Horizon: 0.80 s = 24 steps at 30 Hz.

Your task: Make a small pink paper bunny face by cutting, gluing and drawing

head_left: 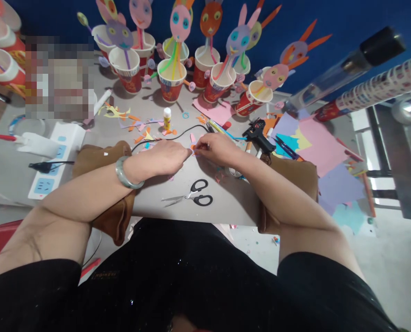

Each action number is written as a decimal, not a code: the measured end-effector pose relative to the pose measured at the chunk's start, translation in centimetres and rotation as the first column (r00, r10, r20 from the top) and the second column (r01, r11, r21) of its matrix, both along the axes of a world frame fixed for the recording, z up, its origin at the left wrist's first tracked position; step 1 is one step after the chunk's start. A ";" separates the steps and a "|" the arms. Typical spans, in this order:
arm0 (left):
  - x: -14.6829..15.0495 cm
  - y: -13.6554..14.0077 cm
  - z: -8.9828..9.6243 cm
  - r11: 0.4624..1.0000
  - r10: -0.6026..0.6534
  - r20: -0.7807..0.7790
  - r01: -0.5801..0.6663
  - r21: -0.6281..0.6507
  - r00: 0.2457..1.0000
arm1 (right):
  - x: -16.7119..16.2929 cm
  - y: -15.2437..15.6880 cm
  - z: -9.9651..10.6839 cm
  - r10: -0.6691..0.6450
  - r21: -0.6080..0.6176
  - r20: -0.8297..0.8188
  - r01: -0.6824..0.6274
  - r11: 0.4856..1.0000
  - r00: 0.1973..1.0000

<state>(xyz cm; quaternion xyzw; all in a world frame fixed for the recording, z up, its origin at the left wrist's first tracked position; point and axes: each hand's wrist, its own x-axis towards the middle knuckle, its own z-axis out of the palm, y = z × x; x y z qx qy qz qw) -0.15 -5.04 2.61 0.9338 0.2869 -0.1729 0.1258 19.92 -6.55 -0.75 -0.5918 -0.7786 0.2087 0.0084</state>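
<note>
Head view. Both hands meet over the middle of the bench [231, 203]. A small pink-and-orange paper piece [193, 142] lies between their fingertips: just right of the left hand [163, 158], just left of the right hand [216, 148]. Its pink part points to the far side.

Left hand: palm down, fingers folded, foremost fingertip at the near left edge of the piece. Right hand: thumb and fingers bunched at its right edge. Cannot tell whether either hand grips the piece or only touches it; the fingers cover the contact.

Bracelet [122, 173] on the left wrist. Scissors [188, 197] on the near side of the hands, blades partly open and pointing left, black handles to the right. Glue stick [167, 121], white cap on, stands upright on the far side of the left hand. Paper scraps [134, 128] lie around it; a black cable [175, 138] passes on its near side.

Black glue gun [260, 136] to the right of the right hand, coloured paper sheets [324, 143] farther right. One brown cushion [101, 159] under the left forearm, another [297, 180] by the right. Power strip [55, 170] at left. Paper cups [171, 91] bearing rabbit-like paper faces stand along the far side.
</note>
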 end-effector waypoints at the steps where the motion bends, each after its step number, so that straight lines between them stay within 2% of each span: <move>1: 0.0 0.0 0.0 1.000 0.000 0.004 0.000 -0.002 1.000 | -0.2 0.1 0.2 0.009 -0.016 0.027 -0.009 1.000 1.000; 6: 0.0 0.0 -0.1 1.000 -0.007 -0.009 0.006 -0.019 1.000 | -0.9 0.5 1.2 0.043 -0.092 0.121 -0.032 0.995 0.992; 11: 0.0 0.0 0.0 1.000 0.006 0.006 -0.006 -0.030 1.000 | -0.9 0.7 1.0 0.070 -0.124 0.128 -0.054 0.991 0.989; 14: 0.0 0.1 0.0 0.999 0.011 0.009 -0.011 -0.045 1.000 | -0.3 0.4 0.7 0.049 -0.064 0.040 -0.046 0.997 0.998; 16: 0.1 0.2 0.0 0.998 0.034 0.015 -0.033 -0.059 0.999 | 0.3 0.0 0.5 -0.034 -0.027 -0.146 0.030 0.999 0.989; 18: 0.2 0.3 -0.1 0.994 0.095 0.095 -0.089 -0.069 0.991 | 0.6 -0.6 0.5 -0.179 -0.081 -0.423 0.160 0.984 0.888; 20: 0.3 0.5 -0.3 0.981 0.188 0.222 -0.171 -0.095 0.957 | 0.6 -1.4 0.5 -0.344 -0.221 -0.653 0.265 0.939 0.675; 22: 0.5 0.7 -0.6 0.957 0.279 0.341 -0.231 -0.175 0.898 | 0.1 -2.3 0.3 -0.460 -0.346 -0.767 0.316 0.883 0.447; 24: 0.7 0.9 -1.0 0.924 0.357 0.430 -0.247 -0.291 0.829 | -0.5 -3.1 0.0 -0.513 -0.417 -0.808 0.335 0.845 0.289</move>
